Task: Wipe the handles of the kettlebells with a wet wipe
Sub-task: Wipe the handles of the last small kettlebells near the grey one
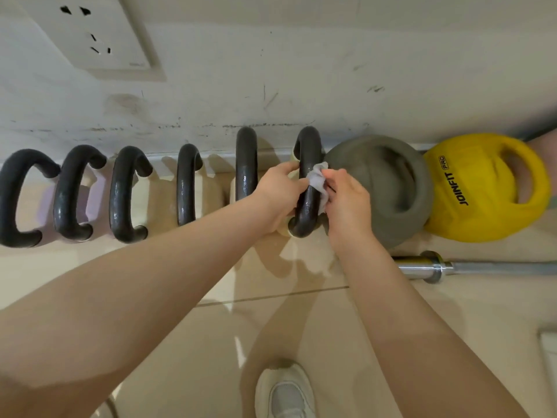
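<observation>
Tiled floor (301,327), kettlebell row: my left hand (278,193) steadies the rightmost handle (307,182); my right hand (346,203), at three o'clock, pinches the wet wipe (319,184) mid-wipe; next, probably slide along the handle.

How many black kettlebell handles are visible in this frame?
6, in a row along the wall: far left, second, third, fourth, fifth, and the sixth, being wiped. More may sit beyond the left edge.
</observation>
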